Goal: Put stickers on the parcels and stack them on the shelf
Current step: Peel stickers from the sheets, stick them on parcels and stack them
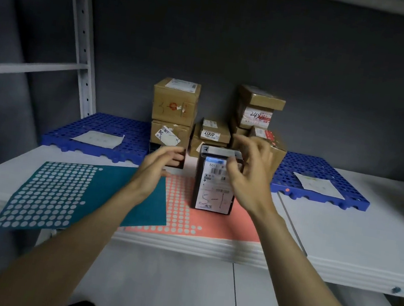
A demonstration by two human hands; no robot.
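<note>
The parcel [216, 181], a dark box with a white label marked "5-1", stands upright on the pink sticker sheet [237, 226] at the shelf's [340, 239] middle; at its 9 o'clock lies the teal sticker sheet [63, 195]; the left hand [160, 163] hovers beside it, fingers loosely spread, holding nothing; at 3 o'clock the right hand [250, 170] is open, fingertips at the box's top edge; whether they touch, I cannot tell; brown parcels [175, 101] are stacked at 12 o'clock.

The right hand [250, 170] covers the black parcel's [215, 181] upper right; its label print is unreadably blurred.
</note>
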